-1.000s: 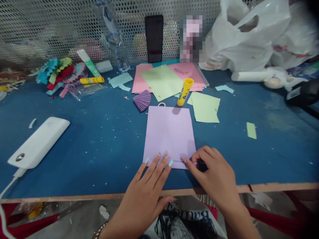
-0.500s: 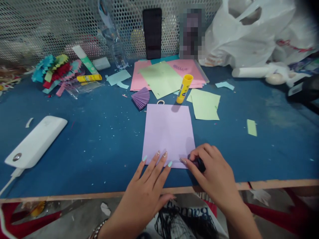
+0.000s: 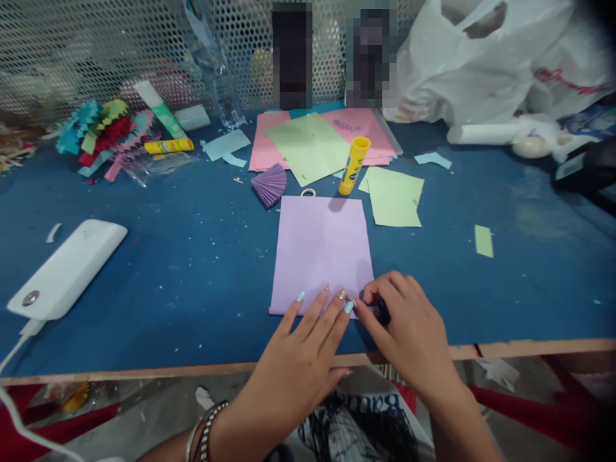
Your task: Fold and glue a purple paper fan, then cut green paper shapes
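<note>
A lilac paper sheet (image 3: 320,247) lies on the blue table (image 3: 192,269) straight in front of me. My left hand (image 3: 303,350) rests flat on its near edge, fingers stretched out and together. My right hand (image 3: 407,330) is curled at the sheet's near right corner, thumb and forefinger pinched against the folded edge. A small dark thing shows under its fingers; I cannot make it out. A yellow glue stick (image 3: 353,165) stands just beyond the sheet's far edge. A folded purple paper fan (image 3: 270,184) lies at the far left corner.
Pink and green sheets (image 3: 308,144) lie at the back, a green piece (image 3: 395,197) to the right. A white power bank (image 3: 67,268) with cable sits at the left. Coloured paper fans (image 3: 103,131), a bottle (image 3: 214,64), white plastic bags (image 3: 486,58) and a mesh wall line the back.
My left hand has slid rightward along the sheet's near edge, closer to my right hand. The right hand stays pinched at the corner. The view has shifted slightly.
</note>
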A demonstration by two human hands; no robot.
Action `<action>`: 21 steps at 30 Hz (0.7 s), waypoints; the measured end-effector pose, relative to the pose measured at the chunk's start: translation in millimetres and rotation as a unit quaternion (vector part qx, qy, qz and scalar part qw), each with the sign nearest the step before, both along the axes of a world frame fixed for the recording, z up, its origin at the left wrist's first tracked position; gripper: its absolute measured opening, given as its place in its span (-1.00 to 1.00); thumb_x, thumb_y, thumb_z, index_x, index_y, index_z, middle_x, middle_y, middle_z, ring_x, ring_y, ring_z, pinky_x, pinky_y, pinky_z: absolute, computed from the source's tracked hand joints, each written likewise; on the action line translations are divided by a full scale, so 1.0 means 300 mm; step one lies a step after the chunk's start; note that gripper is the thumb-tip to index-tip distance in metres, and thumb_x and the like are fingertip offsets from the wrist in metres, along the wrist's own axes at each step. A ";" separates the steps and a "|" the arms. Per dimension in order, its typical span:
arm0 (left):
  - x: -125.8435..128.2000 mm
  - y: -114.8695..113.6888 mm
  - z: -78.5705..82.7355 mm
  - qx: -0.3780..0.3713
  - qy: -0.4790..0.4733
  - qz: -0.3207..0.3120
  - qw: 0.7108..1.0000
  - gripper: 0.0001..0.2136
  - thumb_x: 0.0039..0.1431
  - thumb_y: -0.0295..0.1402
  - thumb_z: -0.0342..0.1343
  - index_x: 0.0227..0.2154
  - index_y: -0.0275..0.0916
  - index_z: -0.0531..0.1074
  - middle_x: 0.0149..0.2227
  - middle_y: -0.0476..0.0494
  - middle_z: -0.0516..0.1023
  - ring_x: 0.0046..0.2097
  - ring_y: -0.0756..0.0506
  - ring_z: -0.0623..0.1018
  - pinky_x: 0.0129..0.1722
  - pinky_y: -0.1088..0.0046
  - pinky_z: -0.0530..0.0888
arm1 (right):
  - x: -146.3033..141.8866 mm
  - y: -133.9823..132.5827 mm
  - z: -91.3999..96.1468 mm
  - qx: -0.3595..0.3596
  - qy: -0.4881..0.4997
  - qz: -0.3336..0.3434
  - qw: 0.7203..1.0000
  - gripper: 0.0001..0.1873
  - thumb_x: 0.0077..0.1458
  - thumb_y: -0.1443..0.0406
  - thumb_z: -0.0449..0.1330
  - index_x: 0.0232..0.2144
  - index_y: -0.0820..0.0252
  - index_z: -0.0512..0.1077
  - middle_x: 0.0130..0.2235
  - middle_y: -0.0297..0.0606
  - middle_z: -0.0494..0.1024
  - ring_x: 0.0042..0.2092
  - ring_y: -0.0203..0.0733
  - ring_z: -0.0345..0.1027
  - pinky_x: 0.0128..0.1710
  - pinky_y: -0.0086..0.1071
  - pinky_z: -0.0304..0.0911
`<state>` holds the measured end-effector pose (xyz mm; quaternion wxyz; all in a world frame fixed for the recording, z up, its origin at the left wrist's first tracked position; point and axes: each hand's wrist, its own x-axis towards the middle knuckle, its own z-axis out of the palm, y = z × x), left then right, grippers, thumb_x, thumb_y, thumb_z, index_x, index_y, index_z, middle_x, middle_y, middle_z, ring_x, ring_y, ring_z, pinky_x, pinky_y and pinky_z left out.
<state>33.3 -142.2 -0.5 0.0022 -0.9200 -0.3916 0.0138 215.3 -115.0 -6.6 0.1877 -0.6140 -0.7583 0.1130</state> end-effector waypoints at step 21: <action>-0.017 -0.006 -0.009 -0.008 -0.025 -0.006 1.000 -0.52 0.27 -0.14 -0.27 0.20 -0.18 0.00 0.30 0.03 -0.13 0.29 -0.14 -0.12 0.18 0.23 0.07 | 0.002 0.001 -0.004 -0.005 0.000 -0.003 1.000 -0.83 0.11 0.20 0.06 -0.45 0.15 0.25 -0.38 -0.29 0.32 -0.31 -0.19 0.13 -0.33 -0.33 0.06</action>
